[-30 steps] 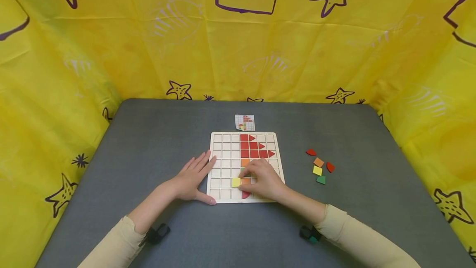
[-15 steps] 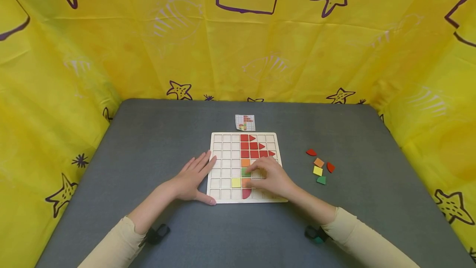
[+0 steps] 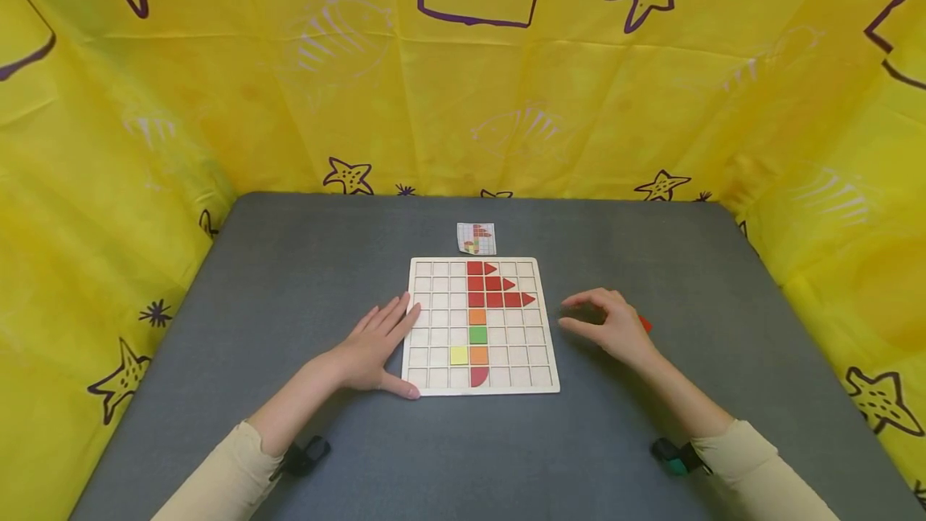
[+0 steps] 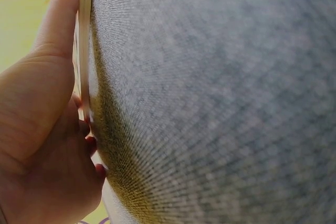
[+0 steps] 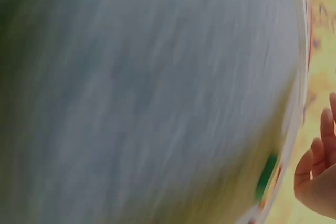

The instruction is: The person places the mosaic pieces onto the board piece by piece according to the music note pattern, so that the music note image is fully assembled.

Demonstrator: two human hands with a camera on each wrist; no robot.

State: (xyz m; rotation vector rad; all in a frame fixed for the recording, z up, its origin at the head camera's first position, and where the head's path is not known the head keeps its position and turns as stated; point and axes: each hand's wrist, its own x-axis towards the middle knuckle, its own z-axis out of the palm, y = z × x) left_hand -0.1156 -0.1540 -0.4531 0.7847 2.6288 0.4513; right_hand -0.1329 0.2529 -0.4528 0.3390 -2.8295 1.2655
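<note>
My left hand (image 3: 365,352) rests flat with spread fingers against the left edge of a wooden grid board (image 3: 521,356). In the left wrist view its thumb (image 4: 60,14) lies along the board's side. On the board are red squares and triangles (image 3: 494,284), an orange square (image 3: 477,317), a green square (image 3: 477,335), a second orange square (image 3: 479,355), a yellow square (image 3: 459,355) and a red rounded piece (image 3: 479,377). Right of the board, my right hand (image 3: 615,332) hovers with thumb and fingers apart, nothing between them. It hides most loose pieces; one red piece (image 3: 646,324) peeks out.
A small printed card (image 3: 477,239) with a coloured grid pattern lies just beyond the board on the grey table (image 3: 325,248). A green piece (image 5: 266,177) shows blurred in the right wrist view. Yellow patterned cloth (image 3: 463,103) surrounds the table's back and sides.
My right hand has let go of the yellow square, which stays on the board, and moved right off the board to the loose pieces. My left hand has stayed in place.
</note>
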